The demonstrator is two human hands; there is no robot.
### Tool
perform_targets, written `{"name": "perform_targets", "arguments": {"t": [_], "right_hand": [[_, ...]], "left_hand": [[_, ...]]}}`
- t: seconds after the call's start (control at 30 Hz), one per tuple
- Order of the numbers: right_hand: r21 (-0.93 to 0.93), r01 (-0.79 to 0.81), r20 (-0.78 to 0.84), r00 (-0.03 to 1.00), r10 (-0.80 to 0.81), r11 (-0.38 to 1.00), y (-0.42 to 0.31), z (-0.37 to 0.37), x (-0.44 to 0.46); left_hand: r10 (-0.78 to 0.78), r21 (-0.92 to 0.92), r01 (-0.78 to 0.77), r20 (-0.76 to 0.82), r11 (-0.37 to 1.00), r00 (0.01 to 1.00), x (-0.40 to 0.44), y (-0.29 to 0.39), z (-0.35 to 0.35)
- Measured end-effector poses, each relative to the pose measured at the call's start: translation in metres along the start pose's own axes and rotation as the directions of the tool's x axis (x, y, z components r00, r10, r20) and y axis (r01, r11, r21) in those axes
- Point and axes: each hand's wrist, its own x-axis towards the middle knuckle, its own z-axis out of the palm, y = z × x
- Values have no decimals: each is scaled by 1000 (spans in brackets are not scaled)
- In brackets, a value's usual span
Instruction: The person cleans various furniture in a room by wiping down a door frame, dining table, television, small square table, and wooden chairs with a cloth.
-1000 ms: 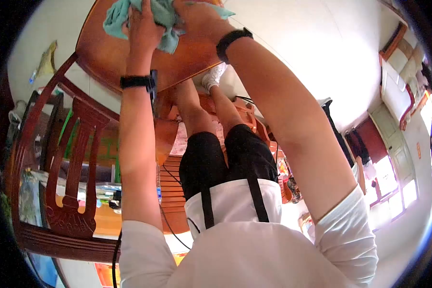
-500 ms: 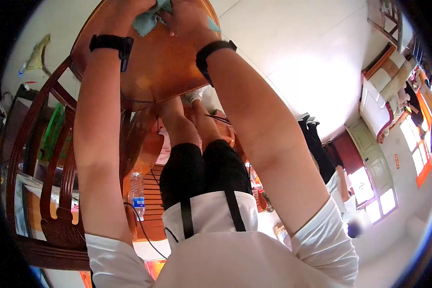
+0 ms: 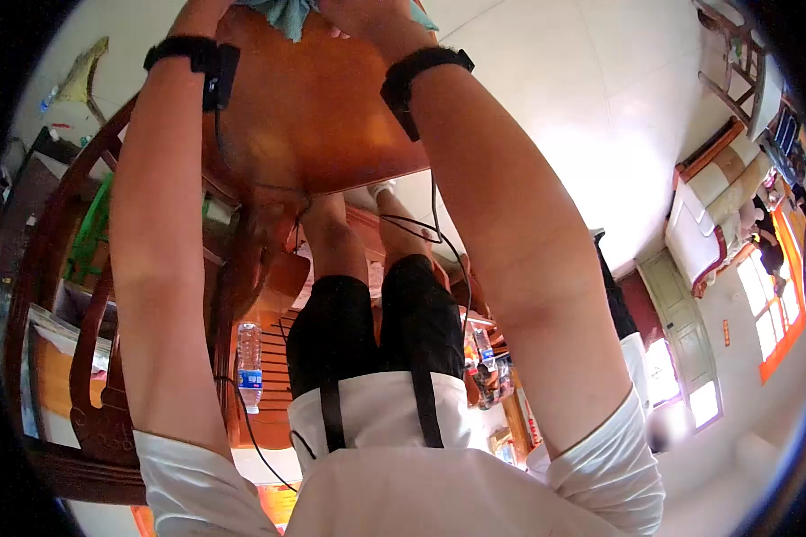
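Observation:
A blue-green cloth (image 3: 287, 16) lies on a polished brown wooden top (image 3: 309, 107), at the upper edge of the view. My right hand (image 3: 363, 12) is on the cloth with its fingers bent, and cloth shows on both sides of it. Of my left hand (image 3: 204, 12) only the part near the wrist shows, left of the cloth; its fingers are cut off by the frame. Black bands (image 3: 434, 76) circle both wrists.
A carved wooden chair (image 3: 90, 385) stands close on the left. Below the top, a water bottle (image 3: 250, 367) rests on a slatted wooden surface. Black cables (image 3: 457, 259) hang near my legs. Another person (image 3: 631, 358) is partly hidden behind my right arm.
Both hands and the cloth have shifted up, farther from my body, so the left hand is now mostly out of view. My arms are slightly wider apart.

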Motion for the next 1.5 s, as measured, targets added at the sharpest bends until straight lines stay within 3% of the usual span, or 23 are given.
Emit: {"name": "perform_targets", "arguments": {"t": [0.1, 0.13, 0.17, 0.2, 0.23, 0.27, 0.3, 0.33, 0.43, 0.5, 0.57, 0.63, 0.7, 0.8, 0.87, 0.93, 1.0, 1.07, 1.23, 1.3, 1.43, 1.47, 1.5], "right_hand": [[242, 83, -187, 982, -37, 967, -11, -14, -41], [317, 116, -246, 969, -37, 941, -14, -15, -50], [225, 62, -182, 983, -21, 972, -13, -15, -54], [129, 19, -119, 993, -3, 992, -12, -11, -56], [153, 17, -127, 992, 3, 988, -10, 7, -51], [19, 46, -311, 950, -38, 999, -5, 38, -39], [-44, 42, -401, 914, -56, 998, -3, 56, -41], [-105, 26, -488, 870, -74, 994, -1, 74, -44], [-40, -29, -420, 907, 10, 999, 3, 98, -68], [-5, -66, -375, 925, 59, 998, 14, 108, -83], [-67, -55, -394, 919, 24, 996, 42, 115, -107], [-125, -40, -388, 922, -12, 991, 64, 119, -135], [-66, -78, -263, 963, 58, 995, 83, 117, -159], [-74, -125, -200, 974, 108, 989, 116, 124, -194], [11, -362, -30, 932, 362, 932, 144, 135, -207], [-51, -390, 63, 917, 393, 919, 187, 144, -234], [-14, -316, 86, 945, 316, 949, 216, 147, -261], [40, -296, 182, 941, 284, 954, 216, 139, -278], [233, -217, 87, 975, 202, 948, 178, 121, -281], [60, 199, -356, 920, -165, 978, 155, 120, -257], [-70, 247, -373, 892, -255, 966, 102, 128, -189], [-64, 251, -374, 892, -256, 966, 87, 134, -167], [113, 210, -240, 954, -179, 971, 73, 140, -144]], "left_hand": [[127, 21, -125, -70, 992, 989, 21, -72, 20], [125, 458, 30, -304, 888, 944, 20, -90, 31], [242, 753, 264, -488, 603, 839, 20, -106, 44], [252, 770, 252, -469, 586, 846, 6, -103, 55], [289, 743, 321, -563, 587, 774, -8, -99, 64], [328, 708, 383, -647, 594, 688, -23, -92, 70], [347, 724, 371, -633, 582, 692, -34, -94, 74], [271, 664, 277, -598, 694, 755, -48, -98, 76], [72, 499, 165, -421, 851, 904, -96, -93, 90], [-121, 461, 287, -358, 839, 926, -130, -94, 114], [-334, 582, 466, -325, 667, 885, -162, -87, 152], [-418, 548, 482, -246, 684, 874, -194, -71, 196], [-395, 480, 443, -202, 757, 896, -221, -68, 244], [-408, 599, 421, -167, 681, 898, -236, -50, 306], [-454, 586, 370, -4, 721, 891, -246, -18, 322], [-354, 516, 312, -19, 797, 935, -252, -4, 335], [-252, 450, 249, -54, 858, 966, -250, -3, 332], [-36, 565, 47, -31, 824, 999, -240, -3, 322], [-29, 433, 111, -191, 894, 981, -207, -32, 282], [12, 457, 147, -329, 877, 944, -188, -35, 251], [-25, 458, 231, -413, 859, 910, -156, -67, 174], [-117, 426, 294, -395, 855, 911, -151, -76, 150], [-205, 395, 357, -376, 846, 904, -146, -88, 129]]}}
